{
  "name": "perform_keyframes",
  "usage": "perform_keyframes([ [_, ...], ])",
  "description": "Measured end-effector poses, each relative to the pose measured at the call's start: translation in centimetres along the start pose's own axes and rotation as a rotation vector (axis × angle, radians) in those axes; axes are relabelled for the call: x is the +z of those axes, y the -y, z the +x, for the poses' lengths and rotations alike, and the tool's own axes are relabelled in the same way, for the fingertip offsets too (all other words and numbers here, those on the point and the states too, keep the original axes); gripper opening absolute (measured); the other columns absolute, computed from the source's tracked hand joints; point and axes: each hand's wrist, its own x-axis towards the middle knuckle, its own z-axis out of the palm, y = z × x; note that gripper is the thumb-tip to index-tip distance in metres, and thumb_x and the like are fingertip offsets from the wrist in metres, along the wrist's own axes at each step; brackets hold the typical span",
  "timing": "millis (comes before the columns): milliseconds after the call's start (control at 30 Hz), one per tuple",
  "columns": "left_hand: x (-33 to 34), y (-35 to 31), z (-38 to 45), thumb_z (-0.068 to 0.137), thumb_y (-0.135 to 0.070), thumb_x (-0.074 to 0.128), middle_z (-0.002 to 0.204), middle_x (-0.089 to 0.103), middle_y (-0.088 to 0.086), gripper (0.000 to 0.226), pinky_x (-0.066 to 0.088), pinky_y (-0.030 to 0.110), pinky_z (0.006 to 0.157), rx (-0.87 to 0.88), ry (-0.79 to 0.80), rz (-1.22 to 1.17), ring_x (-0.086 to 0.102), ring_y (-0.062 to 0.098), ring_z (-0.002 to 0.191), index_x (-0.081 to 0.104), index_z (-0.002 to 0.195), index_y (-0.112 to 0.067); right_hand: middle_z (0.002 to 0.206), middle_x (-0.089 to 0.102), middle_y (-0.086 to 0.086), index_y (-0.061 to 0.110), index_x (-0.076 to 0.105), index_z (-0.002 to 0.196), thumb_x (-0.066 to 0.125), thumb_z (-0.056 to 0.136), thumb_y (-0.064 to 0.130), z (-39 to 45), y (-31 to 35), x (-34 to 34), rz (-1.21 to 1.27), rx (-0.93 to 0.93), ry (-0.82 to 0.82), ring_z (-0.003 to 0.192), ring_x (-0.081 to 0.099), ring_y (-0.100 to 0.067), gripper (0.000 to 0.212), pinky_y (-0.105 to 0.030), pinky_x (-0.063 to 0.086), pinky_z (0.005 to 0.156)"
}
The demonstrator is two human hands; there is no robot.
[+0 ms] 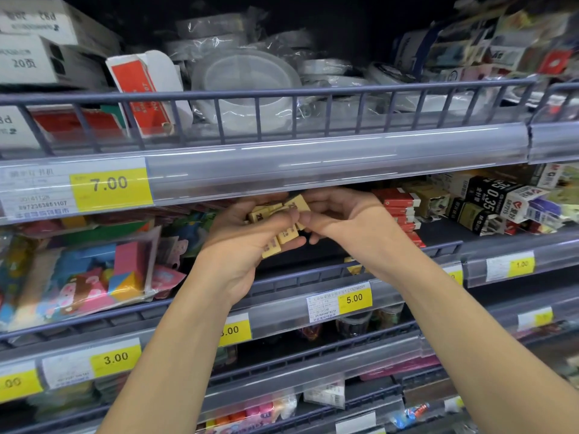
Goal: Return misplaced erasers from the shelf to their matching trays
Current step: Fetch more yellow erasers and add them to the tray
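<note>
Store shelf unit, grey-blue wire rails w/ clear price strips.

Top shelf: white boxes at left, red-and-white carton leaning, wrapped clear tape rolls in the middle, mixed packets at right.

Middle shelf: bagged colourful erasers at left, red boxes and black "0.35" refill boxes at right.

Yellow price tags: 7.00, 5.00, 3.00. Lower shelves hold small packets, too blurred to name.
</note>
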Motion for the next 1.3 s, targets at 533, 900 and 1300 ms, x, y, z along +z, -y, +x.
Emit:
perform_keyframes([
  [533, 0.2, -0.1, 0.1, 0.083, -0.001, 0.081, 0.081, 0.080, 0.007, 0.019, 0.061, 0.032, 0.052, 0.064, -0.127, 0.097, 0.079, 0.024, 0.073, 0.079, 0.079, -0.019, 0.106, 0.067, 0.000, 0.027, 0.069, 0.123, 0.066, 0.096, 0.015, -0.8, -0.2, 0.8, -0.314, -0.123, 0.073, 0.064, 0.064, -0.006, 0.030, -0.016, 0.051, 0.065],
  [900, 0.2, -0.3, 0.2, 0.084, -0.001, 0.080, 0.077, 0.080, 0.000, 0.032, 0.063, 0.037, 0.056, 0.040, -0.101, 0.079, 0.079, 0.017, 0.075, 0.081, 0.064, -0.026, 0.093, 0.072, 0.018, 0.039, 0.073, 0.105, 0.074, 0.089, 0.025, 1.4, 1.2, -7.8, -0.893, 0.252, 0.328, 0.071, 0.062, 0.011, 0.021, -0.001, 0.041, 0.058],
  [1300, 0.0, 0.0, 0.4, 0.084, 0.001, 0.080, 0.079, 0.080, 0.002, 0.028, 0.064, 0.038, 0.059, 0.055, -0.083, 0.088, 0.079, 0.020, 0.075, 0.082, 0.068, -0.022, 0.099, 0.070, 0.025, 0.048, 0.074, 0.100, 0.076, 0.085, 0.045, 4.0, 0.6, -6.9, -1.153, 0.361, 0.663, 0.089, 0.066, 0.000, 0.015, -0.019, 0.054, 0.081],
])
